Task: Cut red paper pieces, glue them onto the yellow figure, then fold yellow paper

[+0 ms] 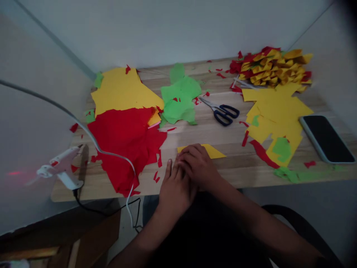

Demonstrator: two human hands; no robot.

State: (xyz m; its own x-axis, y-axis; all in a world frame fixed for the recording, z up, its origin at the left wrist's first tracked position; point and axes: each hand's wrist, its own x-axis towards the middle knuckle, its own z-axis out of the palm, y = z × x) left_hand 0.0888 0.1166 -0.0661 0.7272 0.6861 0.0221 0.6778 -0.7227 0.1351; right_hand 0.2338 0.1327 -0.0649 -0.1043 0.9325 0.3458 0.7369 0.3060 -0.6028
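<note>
A small folded-looking piece of yellow paper (pixel 214 151) lies near the table's front edge, partly covered by my hands. My right hand (pixel 199 163) rests over it with bent fingers closed on its near side. Against it lies my left hand (pixel 175 186), its fingers stretched out flat and pointing away from me, tips by the paper's left end. The fingers overlap where the two hands meet, so the paper's near edge and my left thumb are hidden.
Red paper (pixel 122 141) and yellow sheets (pixel 119 91) lie left, green paper (pixel 181 96) and scissors (pixel 223 111) beyond. Right are yellow cutouts (pixel 276 111), a phone (pixel 327 137) and a ruffled paper bundle (pixel 276 67). A glue gun (pixel 63 165) and white cable (pixel 108 152) sit far left.
</note>
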